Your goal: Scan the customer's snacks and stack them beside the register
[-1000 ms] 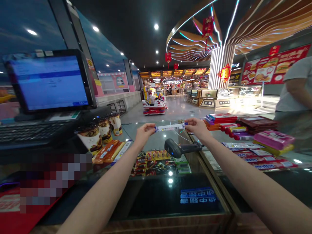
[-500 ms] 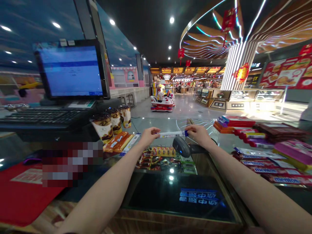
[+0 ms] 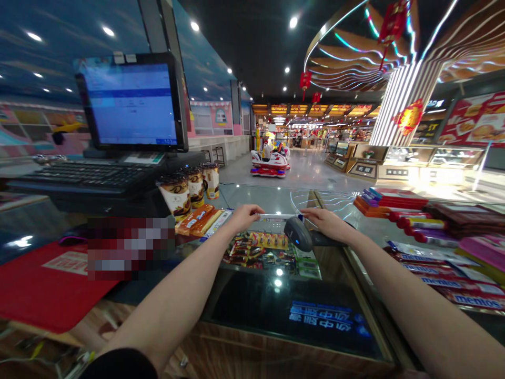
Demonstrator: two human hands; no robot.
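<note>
White, thin and almost edge-on now: pinching the slim packet (image 3: 278,216) by both ends, with the left hand (image 3: 243,218) gripping one end in its fingertips and the right hand (image 3: 326,223) nipping the blue-tipped end, thumb pretty much hidden there. Holding it level in mid-air over the glass counter (image 3: 232,308), just above the head of the black scanner (image 3: 299,234) as seen from here. Sitting closer to that scanner than a second ago, back when showing a wider printed face with blue at both ends; showing barely more than a white line at this point. Also stretching the right-hand fingers a bit flatter than before. Looking slightly further left and down too, so getting more of the red mat (image 3: 35,292) and cutting off more of the Mentos rolls (image 3: 471,300). Still seeing the cups (image 3: 174,197) and snack bars (image 3: 198,220) staying put, left of the left hand.
</note>
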